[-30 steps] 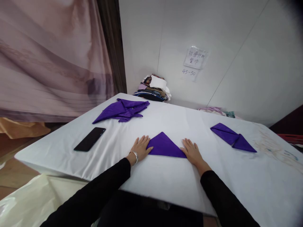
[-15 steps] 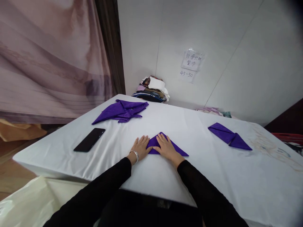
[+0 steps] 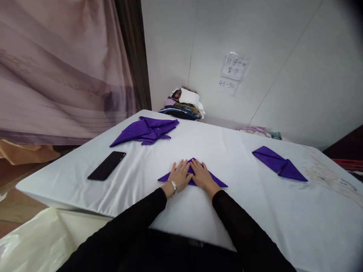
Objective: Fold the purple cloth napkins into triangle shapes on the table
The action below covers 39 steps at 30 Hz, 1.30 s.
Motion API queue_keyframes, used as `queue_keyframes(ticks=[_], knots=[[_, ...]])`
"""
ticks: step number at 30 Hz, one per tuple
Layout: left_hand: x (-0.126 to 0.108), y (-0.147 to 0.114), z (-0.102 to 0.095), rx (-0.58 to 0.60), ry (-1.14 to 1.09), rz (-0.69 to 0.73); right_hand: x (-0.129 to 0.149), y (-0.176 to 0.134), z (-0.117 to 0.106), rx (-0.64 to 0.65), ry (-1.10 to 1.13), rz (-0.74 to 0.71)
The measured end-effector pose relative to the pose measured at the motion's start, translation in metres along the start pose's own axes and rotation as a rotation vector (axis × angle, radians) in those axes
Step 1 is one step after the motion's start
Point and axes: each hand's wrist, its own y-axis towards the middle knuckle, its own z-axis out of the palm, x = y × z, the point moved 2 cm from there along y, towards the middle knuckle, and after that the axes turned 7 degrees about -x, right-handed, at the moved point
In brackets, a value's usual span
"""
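Observation:
A purple cloth napkin [image 3: 217, 180] lies folded into a flat, wide triangle near the table's front edge, its peak pointing away from me. Flat on its left half rests my left hand [image 3: 180, 175], fingers stretched out, a silver bracelet at the wrist. My right hand [image 3: 202, 174] presses on the middle and right of the same napkin, fingers extended. Both hands are side by side, their thumbs close together, and they hide much of the napkin's centre. The napkin's left and right corners stick out beyond the hands.
Loose purple cloths [image 3: 146, 130] lie at the back left, with a black phone [image 3: 107, 165] in front of them. Another folded purple napkin [image 3: 279, 163] is on the right of the white-covered table [image 3: 227, 143]. Behind stands a clothes pile [image 3: 184, 105]; a pale bin [image 3: 62, 230] sits front left.
My left hand has slid right and onto the napkin, closer to my right hand. The napkin's left corner now shows. My right hand stays about where it was.

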Motion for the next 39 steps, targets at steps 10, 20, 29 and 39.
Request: queue_keyframes(ticks=[10,20,29,39], knots=[[0.038,-0.012,-0.002,0.056,0.047,-0.020,0.000,0.001,-0.001,-0.012,-0.026,0.006],[0.089,-0.032,-0.037,0.023,0.209,-0.303,-0.001,0.002,0.000,0.007,0.012,0.019],[-0.003,0.005,0.008,0.033,0.026,0.113,-0.004,0.003,0.005,-0.023,-0.028,-0.010],[0.005,0.004,0.009,0.053,0.018,0.088,-0.019,-0.007,-0.004,-0.037,-0.001,0.002]])
